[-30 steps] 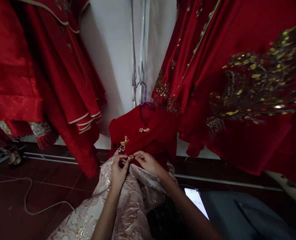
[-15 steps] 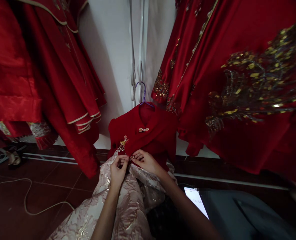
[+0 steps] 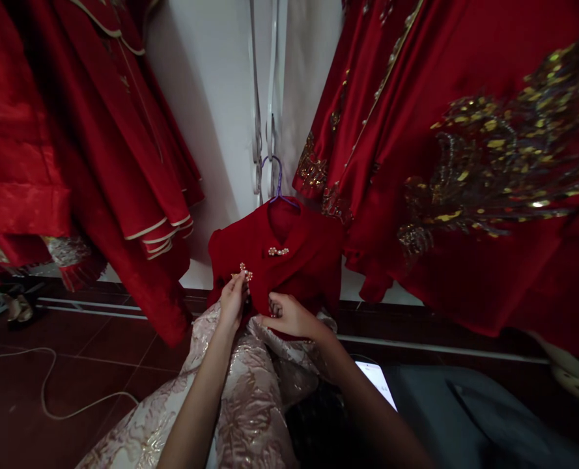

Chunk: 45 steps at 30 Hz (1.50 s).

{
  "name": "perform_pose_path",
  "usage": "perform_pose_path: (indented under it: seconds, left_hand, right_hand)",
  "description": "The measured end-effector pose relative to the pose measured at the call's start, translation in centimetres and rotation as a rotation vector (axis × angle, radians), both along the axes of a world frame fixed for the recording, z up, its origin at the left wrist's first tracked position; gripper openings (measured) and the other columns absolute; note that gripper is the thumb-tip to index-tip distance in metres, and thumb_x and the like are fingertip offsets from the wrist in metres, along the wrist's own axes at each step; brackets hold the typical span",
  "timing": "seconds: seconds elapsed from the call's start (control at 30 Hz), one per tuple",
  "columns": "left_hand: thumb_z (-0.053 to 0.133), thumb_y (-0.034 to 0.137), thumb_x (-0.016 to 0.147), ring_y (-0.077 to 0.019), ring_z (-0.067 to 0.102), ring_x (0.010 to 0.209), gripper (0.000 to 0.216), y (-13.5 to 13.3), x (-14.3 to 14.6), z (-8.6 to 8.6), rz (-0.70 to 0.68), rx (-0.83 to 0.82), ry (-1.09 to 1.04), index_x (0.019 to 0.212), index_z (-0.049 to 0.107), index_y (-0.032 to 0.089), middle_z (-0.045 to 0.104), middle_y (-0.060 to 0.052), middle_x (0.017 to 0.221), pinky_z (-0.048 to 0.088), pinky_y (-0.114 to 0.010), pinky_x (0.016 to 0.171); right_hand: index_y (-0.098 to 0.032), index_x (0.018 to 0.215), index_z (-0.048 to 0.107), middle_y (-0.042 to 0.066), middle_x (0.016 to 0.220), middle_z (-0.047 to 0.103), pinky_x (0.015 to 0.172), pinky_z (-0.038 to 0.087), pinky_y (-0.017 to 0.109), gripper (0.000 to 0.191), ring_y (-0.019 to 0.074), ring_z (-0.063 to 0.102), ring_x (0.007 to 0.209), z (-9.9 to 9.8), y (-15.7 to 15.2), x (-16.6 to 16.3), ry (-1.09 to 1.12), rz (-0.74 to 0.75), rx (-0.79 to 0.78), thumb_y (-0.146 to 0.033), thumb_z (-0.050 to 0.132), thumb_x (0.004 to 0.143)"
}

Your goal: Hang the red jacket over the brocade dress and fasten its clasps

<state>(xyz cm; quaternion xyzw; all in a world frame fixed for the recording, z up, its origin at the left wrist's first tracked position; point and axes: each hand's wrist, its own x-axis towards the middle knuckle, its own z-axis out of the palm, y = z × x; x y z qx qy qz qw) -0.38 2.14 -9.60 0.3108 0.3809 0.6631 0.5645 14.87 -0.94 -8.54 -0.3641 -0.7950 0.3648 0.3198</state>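
Observation:
A sleeveless-looking red top (image 3: 303,254) hangs in front of me on a purple hanger (image 3: 279,189), over a pale pink-and-gold brocade skirt (image 3: 254,417). On its chest sits a pearl clasp (image 3: 278,252). At the left of the front is a gold-and-pearl brooch (image 3: 245,270); the fingertips of my left hand (image 3: 232,301) are pinched at it and cover its lower part. My right hand (image 3: 292,318) is at the top's lower front, fingers curled in against the cloth and thumb pointing left. What lies inside those fingers is hidden.
Red garments (image 3: 108,150) hang on the left, and a red garment with gold sequins (image 3: 484,169) on the right. A lit phone (image 3: 376,383) lies beside a grey-blue padded surface (image 3: 445,410). A pale cable (image 3: 49,391) curls over the tiled floor, near shoes (image 3: 20,307).
My left hand has moved up from the lower fastening to the brooch. My right hand has stayed low, its fingers now more curled. The view has shifted slightly.

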Motion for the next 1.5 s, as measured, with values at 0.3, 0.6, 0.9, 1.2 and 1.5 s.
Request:
perform_pose_path:
  seconds: [0.3,0.6,0.9,1.2,1.5]
  left_hand:
    - [0.073,0.03,0.061,-0.0108,0.063,0.077,0.032,0.5,-0.4,-0.6,0.035,0.062,-0.013,0.087,0.066,0.013,0.069,-0.006,0.089,0.046,-0.021,0.074]
    - [0.061,0.041,0.069,-0.0102,0.06,0.064,0.033,0.6,0.5,0.9,-0.016,-0.027,0.161,0.088,0.063,0.014,0.066,-0.004,0.078,0.044,-0.019,0.057]
    - [0.049,0.027,0.084,-0.0157,0.058,0.087,0.02,1.5,2.6,6.8,0.008,0.578,1.315,0.102,0.055,0.022,0.057,-0.006,0.103,0.046,-0.026,0.073]
    - [0.042,0.029,0.088,-0.0209,0.054,0.09,0.022,2.9,2.9,8.2,0.04,0.68,1.818,0.104,0.052,0.019,0.048,-0.011,0.102,0.045,-0.027,0.065]
    - [0.043,0.031,0.088,-0.0233,0.051,0.092,0.022,3.9,2.7,9.8,0.056,0.795,2.016,0.096,0.059,0.017,0.052,-0.012,0.097,0.042,-0.034,0.077]
  right_hand:
    - [-0.017,0.077,0.05,-0.004,0.065,0.053,0.054,0.037,0.02,0.016,0.0093,0.048,0.06,-0.2,-0.1,-0.4,0.013,0.001,-0.004,-0.027,0.061,0.073]
    - [-0.015,0.08,0.053,-0.002,0.067,0.055,0.054,0.037,0.02,0.02,0.0097,0.048,0.061,-0.2,0.1,-0.2,-0.024,0.008,-0.019,-0.031,0.062,0.073]
    - [-0.014,0.077,0.056,0.001,0.065,0.057,0.053,0.035,0.022,0.021,0.0112,0.049,0.058,0.1,-0.2,0.0,-0.253,-0.054,0.019,-0.033,0.061,0.073]
    - [-0.01,0.104,0.047,0.018,0.102,0.059,0.078,0.043,0.032,0.039,0.0265,0.057,0.096,0.5,-3.4,-3.1,-0.544,-0.267,0.032,-0.039,0.053,0.08]
    - [-0.014,0.107,0.042,0.015,0.101,0.061,0.071,0.043,0.029,0.037,0.0247,0.061,0.092,1.1,-3.2,-2.8,-0.614,-0.202,0.003,-0.039,0.052,0.081]
